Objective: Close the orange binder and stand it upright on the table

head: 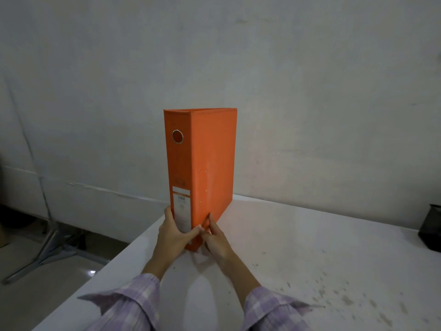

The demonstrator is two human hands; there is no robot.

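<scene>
The orange binder [210, 168] is closed and stands upright on the white table [298, 247], its spine with a metal finger ring and a white label turned toward me. My left hand [173, 232] wraps around the bottom of the spine, thumb across the label side. My right hand [214, 237] presses its fingers against the lower edge of the right cover. Both hands touch the binder near its base.
A black mesh container [432, 230] stands at the table's far right edge. The table's left edge runs diagonally beside my left arm. A grey metal stand [47, 249] sits on the floor at left. A pale wall rises close behind the binder.
</scene>
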